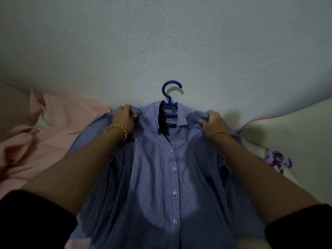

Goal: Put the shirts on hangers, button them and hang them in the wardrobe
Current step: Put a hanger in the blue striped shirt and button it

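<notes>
Presently: striped shirt (161,186) lying front-up against wall, blue hanger (169,100) sitting inside collar. Left hand (124,118) and right hand (212,122) gripping shoulders, fingers curled, pinching cloth. Best pulling both sides evenly, seating seams on hanger ends. Collar button appearing undone.

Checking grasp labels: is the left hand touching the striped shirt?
Touching. Head view: the left hand grips the striped shirt at its shoulder, fabric bunched in its grasp.
</notes>
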